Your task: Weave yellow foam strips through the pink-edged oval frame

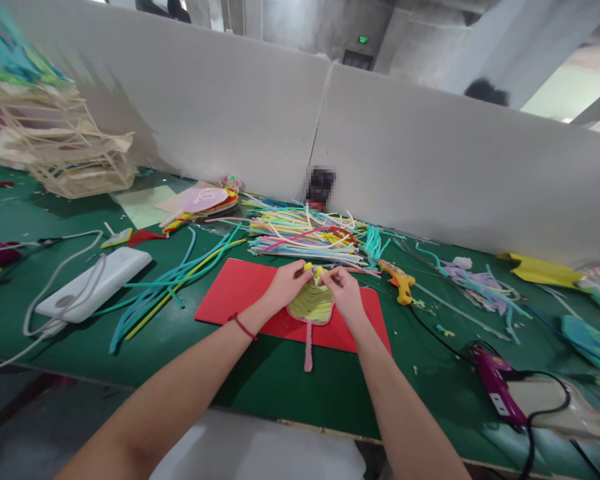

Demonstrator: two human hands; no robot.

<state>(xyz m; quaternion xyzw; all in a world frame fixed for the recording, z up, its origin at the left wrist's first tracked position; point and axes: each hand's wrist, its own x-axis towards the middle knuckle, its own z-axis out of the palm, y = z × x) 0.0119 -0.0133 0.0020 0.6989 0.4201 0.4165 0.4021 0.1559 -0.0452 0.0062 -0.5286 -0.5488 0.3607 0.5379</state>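
A fan-shaped craft piece [311, 305] with yellow-green strips, a pink edge and a pink handle lies on a red board [235, 287]. Over its top end, my left hand [289, 285] and my right hand [346, 292] meet, fingers closed in a pinch from either side on a small yellow piece [312, 268]. The yellow piece looks fuzzy, like bent pipe cleaner, and the fingertips partly cover it. Whether it touches the fan beneath I cannot tell. Just beyond the board lies a heap of coloured pipe cleaners [305, 243].
A yellow glue gun [400, 283] lies to the right, its black cord running to a purple power strip [500, 390]. A white power bank [95, 283] and loose teal stems [180, 287] lie left. A stick frame model [85, 163] stands far left before the white partition [430, 167].
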